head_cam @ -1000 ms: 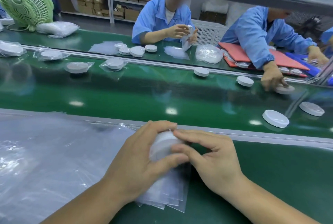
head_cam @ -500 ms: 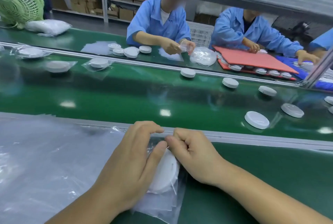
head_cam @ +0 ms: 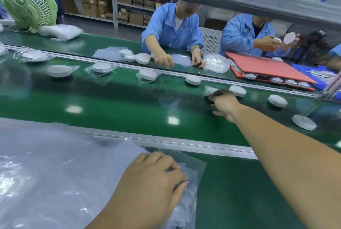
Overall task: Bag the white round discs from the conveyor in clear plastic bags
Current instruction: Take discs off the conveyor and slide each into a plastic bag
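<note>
My left hand [head_cam: 147, 182] sits low on the near ledge, curled fingers pinching the top of a small stack of clear bags [head_cam: 191, 169]. My right hand [head_cam: 224, 104] is stretched out over the green conveyor [head_cam: 120, 99], fingertips at a bagged disc [head_cam: 210, 90]. Blur hides its grip, so I cannot tell. 4 bare discs [head_cam: 238, 90] lie around it on the belt.

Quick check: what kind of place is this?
Most likely a factory packing line: a green conveyor belt carrying white discs, workers in blue smocks across it, and shelves of cartons behind.
</note>
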A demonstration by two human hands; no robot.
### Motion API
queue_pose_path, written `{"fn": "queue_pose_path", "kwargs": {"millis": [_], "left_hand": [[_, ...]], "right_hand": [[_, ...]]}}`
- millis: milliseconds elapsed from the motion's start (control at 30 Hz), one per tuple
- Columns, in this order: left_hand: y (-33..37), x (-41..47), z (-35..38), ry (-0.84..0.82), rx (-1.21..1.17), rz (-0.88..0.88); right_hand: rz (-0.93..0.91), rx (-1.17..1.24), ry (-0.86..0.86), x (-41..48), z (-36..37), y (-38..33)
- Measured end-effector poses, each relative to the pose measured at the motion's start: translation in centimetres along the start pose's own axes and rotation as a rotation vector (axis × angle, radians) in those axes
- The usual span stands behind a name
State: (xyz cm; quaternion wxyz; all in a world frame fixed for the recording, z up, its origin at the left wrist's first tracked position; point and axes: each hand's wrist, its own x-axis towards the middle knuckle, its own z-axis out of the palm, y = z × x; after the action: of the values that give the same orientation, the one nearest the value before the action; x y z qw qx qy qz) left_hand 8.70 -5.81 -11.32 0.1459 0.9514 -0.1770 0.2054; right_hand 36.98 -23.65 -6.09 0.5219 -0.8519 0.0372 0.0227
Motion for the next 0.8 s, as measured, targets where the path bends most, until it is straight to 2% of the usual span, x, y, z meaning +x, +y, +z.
{"fn": "queue_pose_path", "kwargs": {"millis": [67,100,167,200,233,300,400,467,500,567,633,667,700,733,800], "left_hand": [[0.0,0.0,-0.1,-0.025,0.021,0.017],[0.1,0.1,-0.1,-0.044,0.042,0.026],[0.1,0.3,-0.1,-0.085,0.114,0.046],[0.1,0.3,-0.2,-0.105,0.148,0.054],[0.2,0.3,-0.2,-0.122,0.171,0.059],[0.3,0.2,-0.3,-0.139,0.192,0.061],[0.4,0.2,-0.9,-0.097,0.162,0.024],[0.5,0.2,-1.3,-0.041,0.099,-0.029],[0.6,0.2,-1.4,-0.016,0.075,-0.062],[0.8,0.2,-1.5,0.037,0.045,-0.124],[1.0,0.2,-1.7,0.087,0.021,-0.177],[1.0,0.3,-1.7,0.105,0.016,-0.195],[1.1,0.3,-1.8,0.121,0.013,-0.212],[1.2,0.3,-1.9,0.135,0.006,-0.233],[1.2,0.3,-2.0,0.15,-0.009,-0.274]], "right_hand": [[-0.09,-0.201,0.083,-0.7,-0.5,1.0],[-0.115,-0.381,0.143,-1.0,-1.2,1.8],[-0.078,-0.847,0.247,-1.3,-3.7,4.4],[-0.024,-0.99,0.242,-1.5,-5.3,6.0],[0.04,-1.037,0.2,-1.8,-7.0,7.5],[0.108,-0.971,0.102,-2.7,-10.0,9.6],[-0.062,-0.901,0.118,-4.6,-12.2,10.2],[-0.177,-0.757,0.164,-6.8,-11.8,9.0],[-0.203,-0.578,0.209,-8.1,-11.2,8.1],[-0.123,0.012,0.196,-11.5,-9.4,6.0],[0.049,0.641,-0.077,-15.3,-7.5,4.5],[0.125,0.854,-0.223,-17.1,-6.6,4.2],[0.174,0.946,-0.34,-18.7,-5.7,4.2],[0.176,0.941,-0.426,-20.0,-5.0,4.3],[0.11,0.768,-0.488,-21.5,-3.8,5.0]]}}
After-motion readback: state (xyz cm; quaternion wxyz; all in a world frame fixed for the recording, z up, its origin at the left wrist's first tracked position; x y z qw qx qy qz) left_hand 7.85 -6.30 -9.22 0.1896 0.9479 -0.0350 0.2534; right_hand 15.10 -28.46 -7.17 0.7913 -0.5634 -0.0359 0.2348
